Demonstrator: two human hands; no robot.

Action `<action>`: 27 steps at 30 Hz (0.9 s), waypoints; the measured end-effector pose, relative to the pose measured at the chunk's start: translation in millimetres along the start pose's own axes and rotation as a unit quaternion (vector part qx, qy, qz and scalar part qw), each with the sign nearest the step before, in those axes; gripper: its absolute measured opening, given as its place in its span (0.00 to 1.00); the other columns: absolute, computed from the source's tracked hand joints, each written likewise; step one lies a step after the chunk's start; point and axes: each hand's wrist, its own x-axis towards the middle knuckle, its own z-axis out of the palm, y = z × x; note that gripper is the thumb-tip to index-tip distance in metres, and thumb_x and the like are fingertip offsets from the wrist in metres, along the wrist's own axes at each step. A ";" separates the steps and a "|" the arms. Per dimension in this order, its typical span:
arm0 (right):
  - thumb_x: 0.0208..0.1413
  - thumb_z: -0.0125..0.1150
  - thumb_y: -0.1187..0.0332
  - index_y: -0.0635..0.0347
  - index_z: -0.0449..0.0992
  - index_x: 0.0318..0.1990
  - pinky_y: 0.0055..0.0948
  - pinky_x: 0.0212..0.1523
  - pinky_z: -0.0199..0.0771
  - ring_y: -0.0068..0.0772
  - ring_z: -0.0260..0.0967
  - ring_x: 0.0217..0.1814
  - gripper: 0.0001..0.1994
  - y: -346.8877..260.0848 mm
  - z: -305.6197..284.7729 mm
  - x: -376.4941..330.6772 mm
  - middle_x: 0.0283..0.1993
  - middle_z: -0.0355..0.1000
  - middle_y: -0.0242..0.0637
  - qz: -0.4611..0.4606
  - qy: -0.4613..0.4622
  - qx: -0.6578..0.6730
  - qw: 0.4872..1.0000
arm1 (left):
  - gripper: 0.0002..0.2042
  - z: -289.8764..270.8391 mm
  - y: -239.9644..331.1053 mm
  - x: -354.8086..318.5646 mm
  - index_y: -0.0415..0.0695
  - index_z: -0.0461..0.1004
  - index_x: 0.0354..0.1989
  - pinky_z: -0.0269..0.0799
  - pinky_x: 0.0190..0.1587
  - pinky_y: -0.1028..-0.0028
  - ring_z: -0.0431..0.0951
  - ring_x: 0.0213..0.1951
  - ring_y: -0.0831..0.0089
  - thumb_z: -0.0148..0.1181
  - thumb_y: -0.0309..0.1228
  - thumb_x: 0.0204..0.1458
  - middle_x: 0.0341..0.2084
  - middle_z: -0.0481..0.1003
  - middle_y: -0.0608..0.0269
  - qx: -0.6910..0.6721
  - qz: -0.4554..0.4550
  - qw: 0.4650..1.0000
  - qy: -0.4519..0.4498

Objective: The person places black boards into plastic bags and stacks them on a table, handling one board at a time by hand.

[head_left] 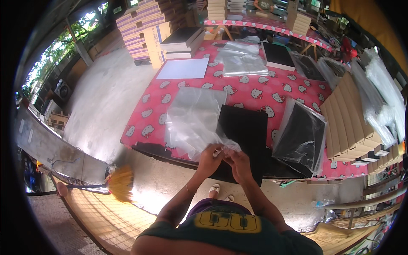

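Both hands, left hand and right hand, pinch the clear plastic bag mouth at the table's near edge; the bag extends away-left, beside the black board.

Table, pink patterned cloth: clear bags, black boards, white sheet, probably boxes.

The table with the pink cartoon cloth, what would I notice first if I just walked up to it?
Probably the bright pink cloth covering the table, dotted with white cartoon cats. At its near edge the left hand and right hand pinch the rim of a clear plastic bag, beside a flat black board. To the right another black board sits in a plastic bag, next to a row of tan boxes.
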 end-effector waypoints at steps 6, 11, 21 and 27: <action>0.61 0.54 0.60 0.56 0.72 0.45 0.36 0.53 0.70 0.26 0.72 0.43 0.11 -37.0 -65.3 -2.2 0.43 0.73 0.30 -0.020 -0.148 0.285 0.947 | 0.02 -26.4 -26.8 9.4 0.39 0.72 0.32 0.70 0.30 0.65 0.76 0.26 0.59 0.56 0.24 0.53 0.23 0.75 0.52 0.018 -0.075 0.991 0.112; 0.61 0.55 0.60 0.55 0.72 0.48 0.40 0.51 0.72 0.32 0.72 0.46 0.12 -37.7 -26.1 -30.5 0.49 0.71 0.34 0.104 -0.055 0.099 0.988 | 0.03 -10.2 18.4 10.1 0.40 0.72 0.32 0.71 0.29 0.73 0.77 0.27 0.69 0.58 0.25 0.53 0.25 0.75 0.57 -0.078 0.041 0.994 -0.072; 0.56 0.60 0.71 0.60 0.72 0.45 0.35 0.47 0.74 0.33 0.73 0.45 0.11 -48.8 -62.9 -35.0 0.44 0.72 0.38 -0.185 0.080 -0.039 0.979 | 0.05 -6.8 0.1 21.2 0.39 0.64 0.36 0.68 0.29 0.61 0.74 0.25 0.56 0.53 0.20 0.52 0.21 0.72 0.50 0.012 0.029 0.992 0.126; 0.60 0.50 0.64 0.58 0.67 0.49 0.39 0.49 0.75 0.37 0.72 0.46 0.12 -76.3 -59.5 -41.4 0.45 0.72 0.40 0.020 -0.067 0.273 0.960 | 0.09 -8.6 20.6 9.8 0.44 0.63 0.40 0.73 0.39 0.71 0.73 0.34 0.75 0.51 0.19 0.54 0.30 0.71 0.64 -0.456 -0.102 0.884 0.000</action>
